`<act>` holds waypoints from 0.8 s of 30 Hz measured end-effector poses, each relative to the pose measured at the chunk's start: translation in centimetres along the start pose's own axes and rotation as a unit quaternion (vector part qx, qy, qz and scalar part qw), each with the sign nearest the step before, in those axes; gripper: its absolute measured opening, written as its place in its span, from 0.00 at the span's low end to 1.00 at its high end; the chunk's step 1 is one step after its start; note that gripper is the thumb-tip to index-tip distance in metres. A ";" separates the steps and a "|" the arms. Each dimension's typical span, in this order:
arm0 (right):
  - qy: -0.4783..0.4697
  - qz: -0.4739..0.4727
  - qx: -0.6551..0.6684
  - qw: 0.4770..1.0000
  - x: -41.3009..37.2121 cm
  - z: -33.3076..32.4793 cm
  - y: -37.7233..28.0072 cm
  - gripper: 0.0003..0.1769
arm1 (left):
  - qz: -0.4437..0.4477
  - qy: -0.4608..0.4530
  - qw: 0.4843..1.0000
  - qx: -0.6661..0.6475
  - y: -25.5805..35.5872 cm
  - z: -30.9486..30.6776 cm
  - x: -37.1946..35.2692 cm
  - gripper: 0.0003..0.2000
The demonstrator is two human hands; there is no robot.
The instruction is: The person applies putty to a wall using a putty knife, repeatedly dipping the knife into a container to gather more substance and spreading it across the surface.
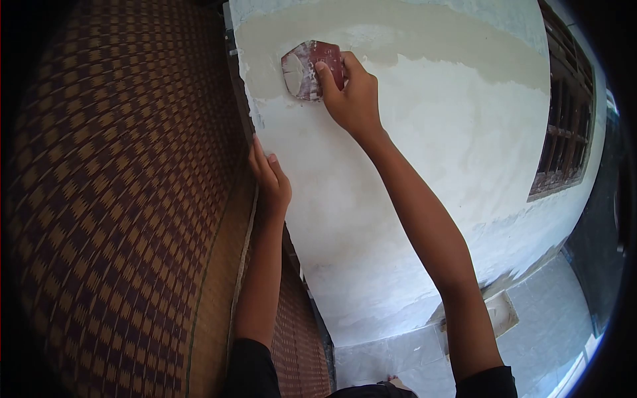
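My right hand [357, 96] grips a dark red putty spreader [330, 54], thumb on its near face and fingers curled behind. Whitish putty smears the spreader's left part, where a pale lump also clings. The blade is at the upper left of a white wall [411, 146], along the lower border of a greyish-beige band of putty [451, 46]. My left hand [272, 180] rests at the wall's left edge with its fingers stretched upward, holding nothing.
A brown and tan woven panel [126, 186] rises close on the left. At the right is a barred wooden window [569, 119]. Below, a shallow tray [505, 312] with pale material sits on the greyish floor covering [551, 318], partly behind my right arm.
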State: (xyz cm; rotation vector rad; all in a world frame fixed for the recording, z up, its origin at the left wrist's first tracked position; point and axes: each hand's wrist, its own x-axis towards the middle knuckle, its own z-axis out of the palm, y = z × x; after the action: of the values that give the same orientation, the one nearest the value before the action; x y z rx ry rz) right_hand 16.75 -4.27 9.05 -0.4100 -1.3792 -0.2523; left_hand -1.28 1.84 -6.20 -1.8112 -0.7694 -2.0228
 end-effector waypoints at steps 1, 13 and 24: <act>-0.017 -0.016 -0.023 0.999 -0.1 0.7 0.3 0.12 | 0.009 0.005 1.000 0.014 0.0 0.0 0.0 0.26; 0.086 0.117 -0.011 0.989 1.2 -5.3 1.5 0.13 | 0.005 0.010 1.000 0.005 0.2 0.0 0.1 0.25; 0.065 0.029 -0.134 0.988 2.7 -3.0 2.5 0.15 | -0.006 0.008 1.000 0.000 0.1 0.0 0.1 0.25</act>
State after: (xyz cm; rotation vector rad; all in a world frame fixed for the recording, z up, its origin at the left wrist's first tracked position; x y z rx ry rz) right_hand 20.92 -3.15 10.94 -0.6450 -1.2064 -0.4132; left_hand -1.26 1.75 -6.05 -1.7930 -0.7758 -2.0424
